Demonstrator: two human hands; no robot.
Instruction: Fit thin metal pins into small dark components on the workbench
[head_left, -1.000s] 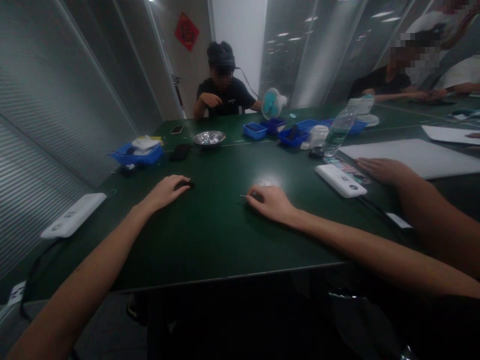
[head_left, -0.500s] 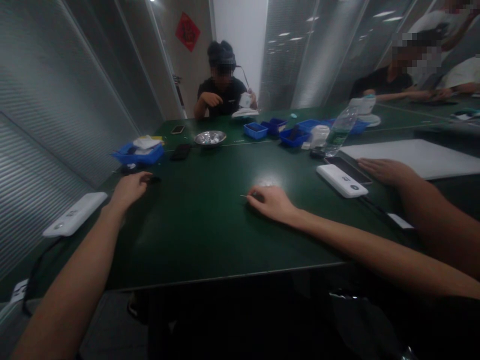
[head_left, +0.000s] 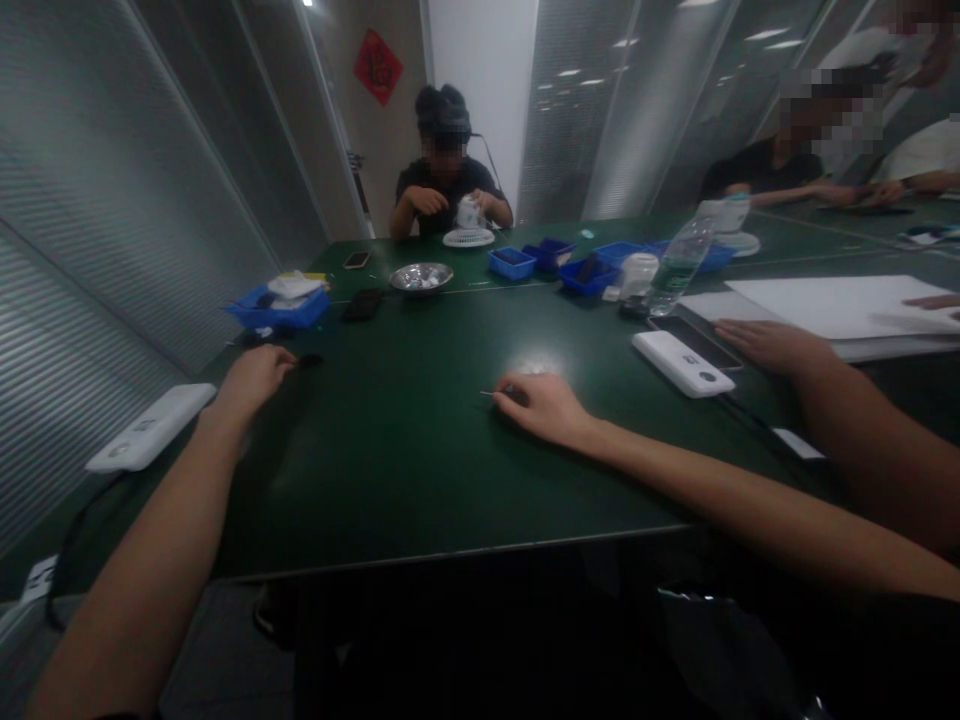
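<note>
My left hand point(head_left: 253, 376) rests on the dark green table point(head_left: 420, 450) at the left with its fingers loosely bent and nothing in them. A small black object point(head_left: 310, 359) lies just past its fingertips. My right hand point(head_left: 546, 406) lies near the middle of the table, its fingers closed round a thin tool point(head_left: 501, 392). The tool has a dark grip and a fine metal tip that points left. Another person's hand point(head_left: 772, 342) lies flat at the right beside a white power bank point(head_left: 681, 363).
A second white power bank point(head_left: 150, 427) with a cable lies at the left edge. Farther back are a blue bin point(head_left: 276, 308), a black phone point(head_left: 361, 304), a metal bowl point(head_left: 420, 277), more blue bins point(head_left: 510, 262) and a water bottle point(head_left: 679, 262). A person sits at the far end.
My left hand slid the small black object from the middle of the table to the left and now rests just behind it. The person at the far end took a fan apart.
</note>
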